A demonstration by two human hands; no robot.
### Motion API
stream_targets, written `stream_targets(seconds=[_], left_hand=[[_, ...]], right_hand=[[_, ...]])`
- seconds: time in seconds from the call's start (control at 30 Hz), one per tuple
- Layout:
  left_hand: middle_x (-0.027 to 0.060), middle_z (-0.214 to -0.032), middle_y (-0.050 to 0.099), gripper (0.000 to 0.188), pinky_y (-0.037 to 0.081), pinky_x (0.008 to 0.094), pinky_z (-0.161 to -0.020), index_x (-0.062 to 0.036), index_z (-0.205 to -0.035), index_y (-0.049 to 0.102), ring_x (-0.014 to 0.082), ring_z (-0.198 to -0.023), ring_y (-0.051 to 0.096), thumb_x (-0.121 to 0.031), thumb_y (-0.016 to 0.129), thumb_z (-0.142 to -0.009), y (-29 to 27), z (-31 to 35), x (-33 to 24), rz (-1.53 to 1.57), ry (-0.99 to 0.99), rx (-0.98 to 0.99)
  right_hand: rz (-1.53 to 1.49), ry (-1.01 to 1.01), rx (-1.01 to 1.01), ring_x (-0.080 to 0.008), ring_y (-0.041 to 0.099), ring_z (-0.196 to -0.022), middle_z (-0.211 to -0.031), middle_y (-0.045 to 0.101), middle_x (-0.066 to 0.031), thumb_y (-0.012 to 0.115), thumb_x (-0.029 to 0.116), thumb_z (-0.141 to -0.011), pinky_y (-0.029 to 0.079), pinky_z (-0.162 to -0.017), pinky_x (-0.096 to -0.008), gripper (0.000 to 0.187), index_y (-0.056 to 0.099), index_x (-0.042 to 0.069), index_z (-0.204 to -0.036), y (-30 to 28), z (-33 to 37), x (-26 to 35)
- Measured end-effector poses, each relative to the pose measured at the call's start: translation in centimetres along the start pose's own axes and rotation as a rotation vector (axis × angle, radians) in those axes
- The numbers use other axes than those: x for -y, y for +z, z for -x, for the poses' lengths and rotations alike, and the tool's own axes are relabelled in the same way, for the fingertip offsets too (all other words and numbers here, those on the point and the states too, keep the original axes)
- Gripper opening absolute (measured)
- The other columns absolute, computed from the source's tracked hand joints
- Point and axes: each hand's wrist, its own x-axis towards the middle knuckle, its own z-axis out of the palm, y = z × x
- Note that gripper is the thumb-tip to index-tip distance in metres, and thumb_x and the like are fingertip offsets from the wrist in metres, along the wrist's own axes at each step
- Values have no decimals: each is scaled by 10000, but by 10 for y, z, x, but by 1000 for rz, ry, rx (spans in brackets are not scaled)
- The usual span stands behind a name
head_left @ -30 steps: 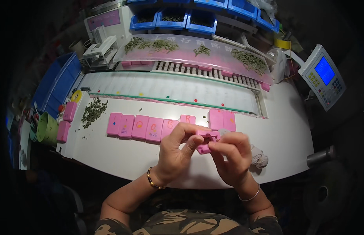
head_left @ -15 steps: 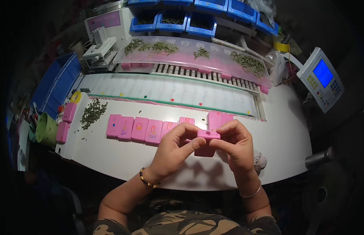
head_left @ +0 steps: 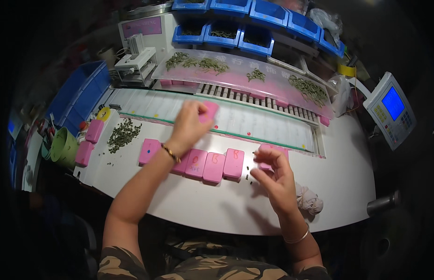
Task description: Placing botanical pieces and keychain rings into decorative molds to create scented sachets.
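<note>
Well, a flat, matte pink block [head_left: 209,112] in the left grip [head_left: 187,127]

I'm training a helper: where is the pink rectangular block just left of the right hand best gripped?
Take the block by its far and near ends, probably from above: it lies flat, both ends look free, another pink rectangular block crowds its left side.

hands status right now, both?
Left hand: closed, holding a pink rectangular block over the green-edged white strip.
Right hand: open, thumb and fingers apart, no object visible in it.
</note>
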Motion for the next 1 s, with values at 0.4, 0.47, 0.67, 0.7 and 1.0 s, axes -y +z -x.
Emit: stream_targets(seconds=[0.4, 0.47, 0.67, 0.7, 1.0], left_hand=[[148, -1080, 584, 444, 485, 399, -888, -24, -1054, 647, 316, -1072, 574, -329, 796, -768, -93, -33, 49, -358, -20, -123], [142, -1111, 577, 541, 484, 398, -880, -32, -1174, 612, 305, -1119, 553, -336, 799, -768, -118, -12, 19, 5, -116, 353], [163, -1187, 559, 800, 362, 438, -1040, -19, -1363, 471, 343, -1161, 508, -164, 809, -653, -135, 65, 7, -395, 275, 643], [166, -1188, 557, 814, 337, 443, -1060, -5, -1364, 460, 352, -1151, 510, -145, 803, -639, -137, 65, -2, -366, 279, 597], [130, -1237, 562, 764, 421, 425, -1013, -27, -1392, 449, 313, -1165, 529, -18, 773, -700, -78, 91, -101, 448, 518, 568]], right_hand=[[-34, 103, 117, -144, 592, -1018, -1178, 556, -43, 716, -12, -819, 488, -788, -250, 395, 577, 49, -1183, 7, 29, 0], [-23, 105, 126, -149, 591, -1020, -1187, 549, -50, 714, -16, -817, 492, -787, -253, 379, 587, 51, -1168, 1, 30, -1], [-16, 77, 218, -157, 597, -1005, -1204, 538, -70, 717, -6, -815, 506, -784, -259, 378, 590, 52, -1167, 20, 22, 2], [-5, 66, 226, -156, 597, -1003, -1206, 539, -73, 717, -2, -818, 509, -781, -257, 377, 590, 51, -1169, 23, 23, 3], [-399, 372, 252, -135, 596, -1000, -1178, 603, -70, 727, 53, -846, 509, -824, -264, 421, 555, -8, -1226, 18, 25, 11]])
